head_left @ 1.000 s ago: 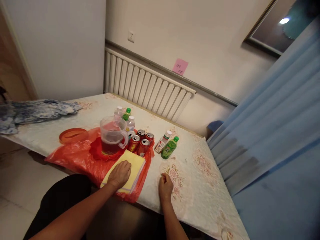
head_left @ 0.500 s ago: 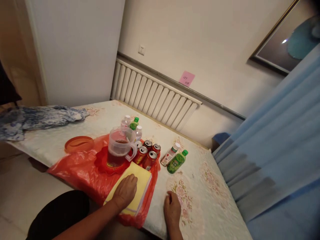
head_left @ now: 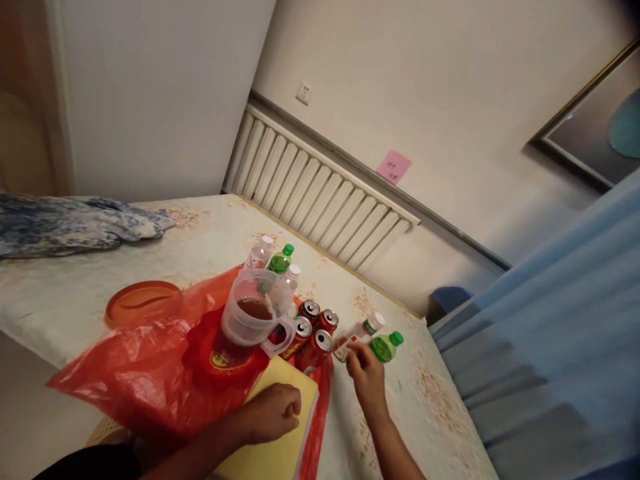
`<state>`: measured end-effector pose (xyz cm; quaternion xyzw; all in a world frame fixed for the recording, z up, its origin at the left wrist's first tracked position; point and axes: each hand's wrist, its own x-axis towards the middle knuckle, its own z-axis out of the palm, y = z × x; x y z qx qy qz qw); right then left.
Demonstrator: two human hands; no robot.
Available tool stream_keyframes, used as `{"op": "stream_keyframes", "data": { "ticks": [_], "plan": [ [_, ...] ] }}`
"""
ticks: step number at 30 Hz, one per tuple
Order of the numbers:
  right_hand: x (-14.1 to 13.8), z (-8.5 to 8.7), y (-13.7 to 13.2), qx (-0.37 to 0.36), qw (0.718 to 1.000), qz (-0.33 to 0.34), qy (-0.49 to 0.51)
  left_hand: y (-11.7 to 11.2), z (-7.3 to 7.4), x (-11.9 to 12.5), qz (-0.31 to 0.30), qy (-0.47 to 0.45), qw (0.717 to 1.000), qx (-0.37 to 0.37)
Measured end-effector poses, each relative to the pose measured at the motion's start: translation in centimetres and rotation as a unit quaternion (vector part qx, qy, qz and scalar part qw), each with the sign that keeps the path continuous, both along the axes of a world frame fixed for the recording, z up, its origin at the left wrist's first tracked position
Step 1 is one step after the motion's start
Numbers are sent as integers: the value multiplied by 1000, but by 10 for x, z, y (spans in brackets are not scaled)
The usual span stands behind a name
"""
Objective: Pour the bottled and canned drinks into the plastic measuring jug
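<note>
My left hand (head_left: 275, 412) is loosely closed, fingers curled, over the yellow cover of a notebook (head_left: 265, 460); whether it presses on it I cannot tell. My right hand (head_left: 369, 381) is raised with bent fingers partly apart, in front of two bottles. One is a white-capped bottle (head_left: 371, 325) with a pale label, the other a green drink bottle (head_left: 386, 347). No grip on either shows. Left of them stand several red drink cans (head_left: 315, 350). A clear plastic jug (head_left: 250, 313) of brown liquid stands on a red scalloped dish (head_left: 200, 363).
A red plastic bag (head_left: 135, 373) lies under the dish and notebook. An orange lid (head_left: 145, 300) rests to the left. Behind the jug are clear and green bottles (head_left: 281, 259). A floral cloth (head_left: 210, 227) covers the table; crumpled blue-white fabric (head_left: 80, 223) lies far left.
My right hand has moved from the tablecloth forward to the two bottles. My left hand has stayed over the notebook, its fingers now more curled. The camera view has shifted and tilted.
</note>
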<state>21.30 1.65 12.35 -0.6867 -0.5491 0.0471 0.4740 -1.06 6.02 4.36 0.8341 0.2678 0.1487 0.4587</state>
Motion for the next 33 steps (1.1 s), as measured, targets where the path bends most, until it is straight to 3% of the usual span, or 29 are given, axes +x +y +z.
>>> {"op": "stream_keyframes", "data": {
  "ticks": [3, 6, 9, 11, 16, 20, 25, 28, 31, 33],
  "plan": [
    [-34, 44, 70, -6, 994, 88, -57, 5, -6, -1, -12, -37, 994, -106],
    [-67, 66, 132, -3, 984, 111, -142, 4, -8, -1, -14, -75, 985, -154],
    [-92, 73, 179, -2, 967, 99, -235, 0, -7, -4, -21, -96, 983, -157],
    [-105, 73, 201, -41, 955, 78, -284, -1, -7, -6, -25, -96, 981, -165],
    [-118, 67, 222, -157, 929, 78, -325, 1, -8, -6, -21, -88, 979, -180],
    [-108, 79, 214, -144, 934, 66, -319, 4, -11, -3, -18, -81, 980, -180],
    [-75, 129, 175, -56, 958, 8, -281, 2, -6, -5, -20, -96, 978, -185],
    [-53, 165, 124, 11, 976, -12, -216, 0, -5, -7, -15, -106, 973, -204],
    [-39, 190, 59, -18, 990, -15, -142, 1, -9, -6, 17, -143, 949, -280],
    [-35, 195, 18, -45, 996, -1, -81, 3, -12, -5, 46, -178, 920, -345]
  ]
}}
